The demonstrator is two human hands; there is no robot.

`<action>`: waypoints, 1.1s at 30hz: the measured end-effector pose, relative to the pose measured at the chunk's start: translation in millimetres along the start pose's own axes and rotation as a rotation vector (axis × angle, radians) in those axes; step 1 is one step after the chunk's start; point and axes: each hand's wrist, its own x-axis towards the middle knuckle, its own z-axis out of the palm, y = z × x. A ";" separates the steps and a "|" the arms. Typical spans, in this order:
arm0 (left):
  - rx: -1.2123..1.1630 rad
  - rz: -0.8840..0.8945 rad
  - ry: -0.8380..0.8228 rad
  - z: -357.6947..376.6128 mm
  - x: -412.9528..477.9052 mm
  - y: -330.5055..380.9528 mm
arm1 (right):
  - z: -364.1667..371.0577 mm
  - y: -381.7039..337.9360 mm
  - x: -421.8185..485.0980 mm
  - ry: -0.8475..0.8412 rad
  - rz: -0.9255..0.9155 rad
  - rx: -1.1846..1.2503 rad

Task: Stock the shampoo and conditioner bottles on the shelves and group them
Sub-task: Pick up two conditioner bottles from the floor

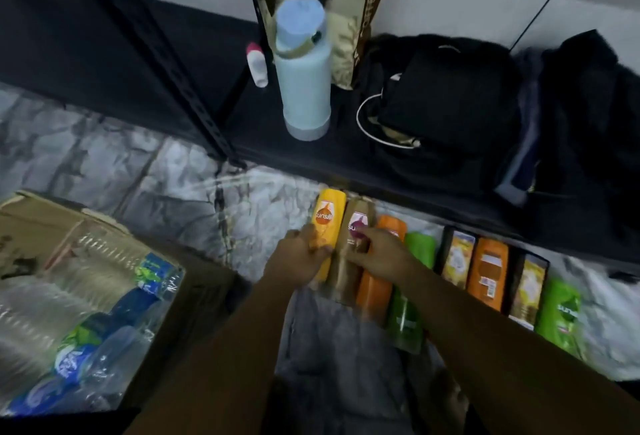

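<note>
Eight bottles stand in a row along the lower middle and lower right of the frame, just under the front edge of the dark shelf [311, 157]. The two at the left end are in the hands: a yellow bottle [329, 216] and, touching it, a brown bottle [353, 220] with a purple badge. Both look like smooth moulded plastic, so probably stiff, a little slippery and fairly weighty if full. They are not fragile, but they tip easily since they stand shoulder to shoulder. The flat sides of the body, about halfway up, look like the best place to hold them rather than the cap.

The left hand [298, 254] has its fingers curled round the lower body of the yellow bottle. The right hand [377, 258] is clamped on the brown bottle, fingers bent over the badge. The hands are close together but not touching. Motion blur hides the thumbs, so how firmly each hand grips is unclear
</note>
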 end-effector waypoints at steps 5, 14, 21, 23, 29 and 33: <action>-0.104 -0.053 0.070 11.6 42.7 -0.8 | 8.7 -2.8 59.0 0.203 0.106 0.116; -0.199 -0.100 0.050 13.8 65.8 -8.1 | 14.9 -11.3 91.1 0.098 0.225 0.116; -0.523 -0.216 -0.024 -2.7 59.3 -12.3 | 22.0 -0.2 96.0 0.021 0.198 0.289; -0.613 -0.221 -0.028 -10.4 52.0 -7.1 | 16.0 -4.2 88.1 -0.002 0.159 0.334; -0.665 -0.064 0.004 -34.5 24.7 10.4 | -21.1 -37.7 34.3 0.037 0.004 0.343; -0.622 0.072 0.030 -46.8 -6.0 18.2 | -35.7 -44.7 2.3 0.178 -0.156 0.301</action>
